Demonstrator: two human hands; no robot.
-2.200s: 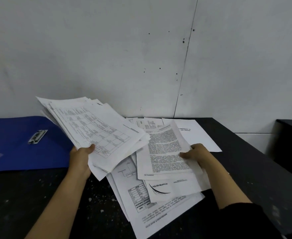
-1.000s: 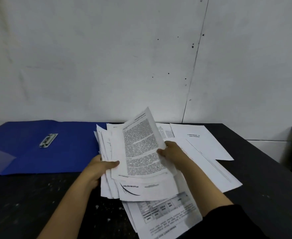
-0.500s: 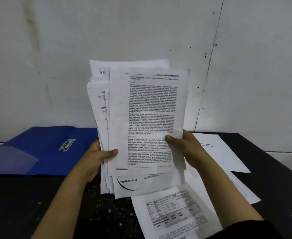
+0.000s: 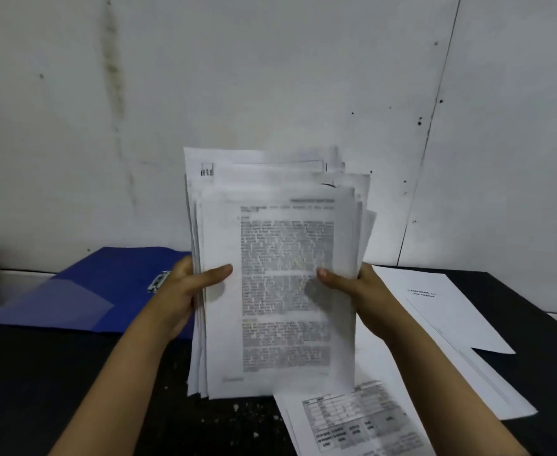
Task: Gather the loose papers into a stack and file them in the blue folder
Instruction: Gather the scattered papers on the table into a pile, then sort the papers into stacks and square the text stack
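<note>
Stack (image 4: 280,284) held upright over the table (image 4: 33,390), right of the open folder (image 4: 106,281), left hand (image 4: 185,287) and right hand (image 4: 359,287) clamping its side edges — light, floppy, slippery sheets, best gripped mid-edge

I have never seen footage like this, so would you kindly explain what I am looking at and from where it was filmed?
There is no machine here: a person wears a camera on the head, looking forward and down at their own bare hands. The left hand and right hand hold a stack of papers upright by its sides, its lower edge close to the black table. An open blue folder with a metal clip lies to the left. Loose sheets lie to the right, and one with a printed grid lies nearer the camera.
</note>
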